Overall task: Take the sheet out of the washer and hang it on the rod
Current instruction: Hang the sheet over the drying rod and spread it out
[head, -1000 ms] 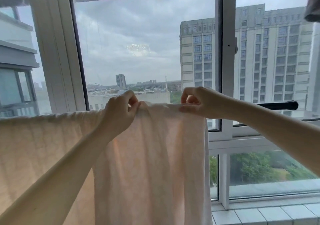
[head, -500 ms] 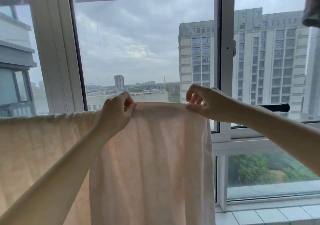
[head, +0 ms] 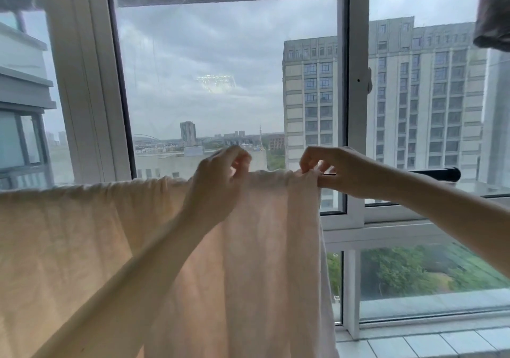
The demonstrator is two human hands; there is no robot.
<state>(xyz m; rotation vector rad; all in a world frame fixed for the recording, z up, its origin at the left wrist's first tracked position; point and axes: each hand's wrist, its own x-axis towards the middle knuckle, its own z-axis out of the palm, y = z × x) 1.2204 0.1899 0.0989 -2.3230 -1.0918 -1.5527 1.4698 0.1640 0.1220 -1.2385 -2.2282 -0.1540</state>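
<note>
The left hand (head: pixel 218 181) is raised with its fingers curled, and pinches the top fold of the sheet (head: pixel 262 247) between thumb and fingertips; the right hand (head: pixel 345 172), just toward 3 o'clock of it, has its fingers bent over the bunched right-hand end of that fold and grips it where it lies on the rod (head: pixel 430 174).

Between the two hands the fold lies fairly smooth; at the right hand it is gathered into a small wrinkled lump.

From the hands the pale sheet drops toward 6 o'clock out of the frame and stretches toward 9 o'clock along the hidden rod to the picture's edge, with light creases along its top; the rod's bare black end sticks out toward 3 o'clock past the right wrist.

As a judgement: the washer is nowhere in view and the sheet is already draped over the rod, so the main work looks done; what seems left is to spread the bunched end toward the free rod at 3 o'clock, flatten the creases and let go.

Behind stands a white window frame (head: pixel 343 81); a tiled sill (head: pixel 414 344) lies at 5 o'clock; a dark cloth (head: pixel 494 12) hangs in at 1 o'clock.
</note>
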